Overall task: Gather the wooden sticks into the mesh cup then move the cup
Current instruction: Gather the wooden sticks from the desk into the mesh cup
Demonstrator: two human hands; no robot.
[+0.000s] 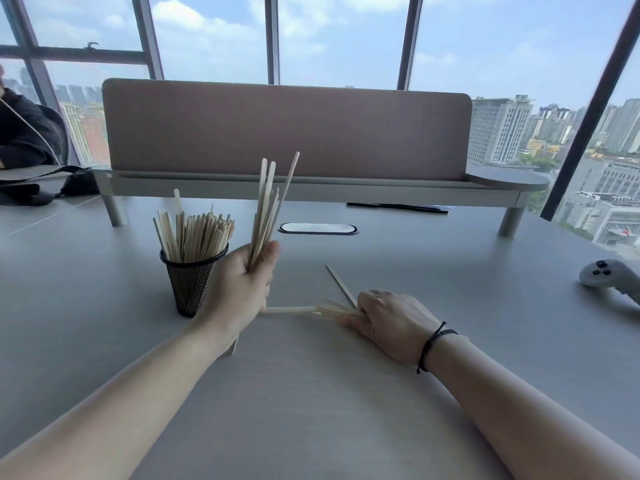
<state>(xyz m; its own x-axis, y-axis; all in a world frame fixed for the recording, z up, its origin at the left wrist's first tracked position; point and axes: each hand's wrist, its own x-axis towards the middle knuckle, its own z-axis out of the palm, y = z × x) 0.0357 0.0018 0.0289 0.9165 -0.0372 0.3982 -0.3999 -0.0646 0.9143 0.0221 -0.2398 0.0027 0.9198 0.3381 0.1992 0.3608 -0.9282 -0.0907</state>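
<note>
A black mesh cup [188, 284] stands on the grey table, packed with several upright wooden sticks [194, 233]. Just right of it, my left hand [242, 285] is shut on a bundle of wooden sticks [268, 206] that points up and fans out above the fist. A few loose sticks [311, 309] lie flat on the table between my hands. My right hand [391, 323] rests palm down over their right ends, fingers curled onto them. One stick [341, 285] angles away past my right fingers.
A raised shelf with a pink divider panel [287, 129] crosses the back of the table. A cable port [318, 229] sits behind the sticks. A grey controller [609, 277] lies at the right edge. A black pen [398, 206] lies under the shelf. A person in black sits far left.
</note>
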